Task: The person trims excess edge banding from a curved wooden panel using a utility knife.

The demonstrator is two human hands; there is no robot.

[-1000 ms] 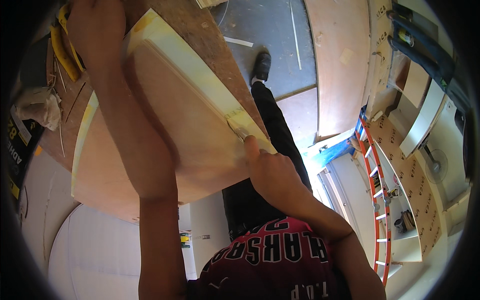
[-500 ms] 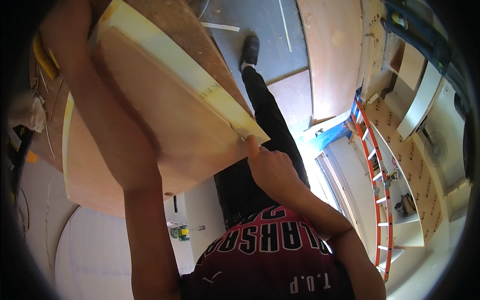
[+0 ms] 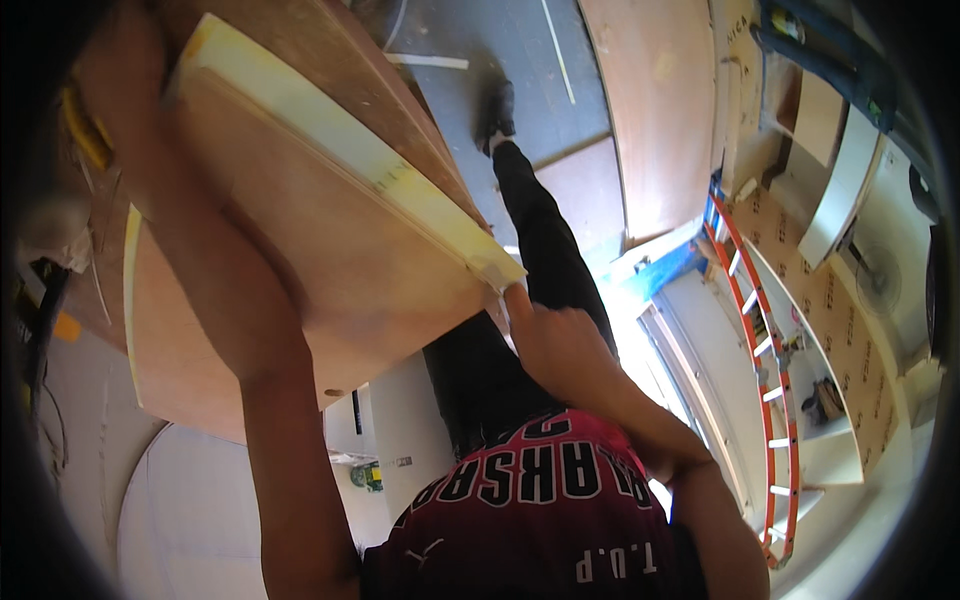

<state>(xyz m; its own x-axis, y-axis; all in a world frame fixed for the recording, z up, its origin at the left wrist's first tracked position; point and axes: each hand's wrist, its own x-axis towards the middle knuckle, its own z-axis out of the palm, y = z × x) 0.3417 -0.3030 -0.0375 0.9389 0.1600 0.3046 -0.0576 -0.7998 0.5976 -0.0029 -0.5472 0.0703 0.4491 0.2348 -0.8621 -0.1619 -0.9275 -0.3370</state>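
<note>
Wooden bench (image 3: 312,52) under panel (image 3: 385,250), orange ladder (image 3: 763,346), right hand (image 3: 560,342) curled round tool (image 3: 499,286), left hand (image 3: 122,80) blurred, hold unclear

From the right hand (image 3: 565,345)'s fingertips, a hand could pass leftward over the plywood panel (image 3: 370,265)'s face as far as the left forearm (image 3: 225,265), which crosses above it and bars the way. A black-trousered leg (image 3: 545,225) stands just ahead of the fingertips; the red jersey (image 3: 545,525) limits room behind them. An orange ladder (image 3: 773,394) stands well apart, rightward.
</note>
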